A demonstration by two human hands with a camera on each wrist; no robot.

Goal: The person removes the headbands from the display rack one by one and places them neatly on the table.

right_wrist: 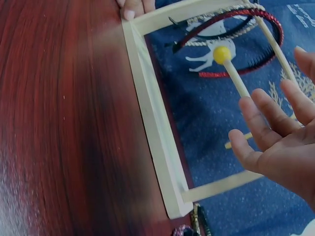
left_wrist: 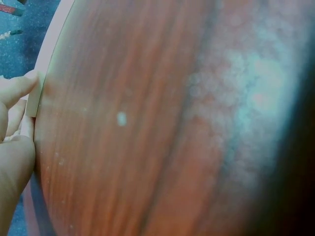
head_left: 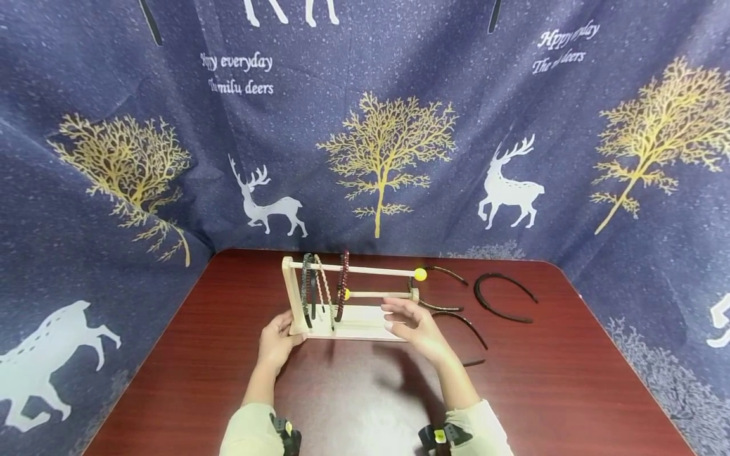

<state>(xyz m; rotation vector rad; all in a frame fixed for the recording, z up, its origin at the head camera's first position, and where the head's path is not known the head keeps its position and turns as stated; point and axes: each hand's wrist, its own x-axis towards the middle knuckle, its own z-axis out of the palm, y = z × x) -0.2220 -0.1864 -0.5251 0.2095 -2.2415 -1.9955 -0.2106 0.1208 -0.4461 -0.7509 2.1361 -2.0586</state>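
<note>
A pale wooden headband stand (head_left: 365,326) with two rods, each tipped by a yellow ball, stands on the table. On the upper rod, toward the left post, hang a dark glittery headband (head_left: 305,292), a cream beaded headband (head_left: 326,285) and a dark red headband (head_left: 344,285). My left hand (head_left: 277,342) grips the left end of the stand's base, thumb at the front; the left wrist view shows its fingers against that edge. My right hand (head_left: 422,329) is held near the stand's right end, fingers spread and holding nothing. In the right wrist view the red headband (right_wrist: 279,37) lies beyond those fingers.
Right of the stand, several loose dark headbands lie on the reddish-brown table (head_left: 570,380): one far right (head_left: 504,315), others close behind and beside my right hand. A blue cloth with deer and trees (head_left: 376,50) hangs behind the table.
</note>
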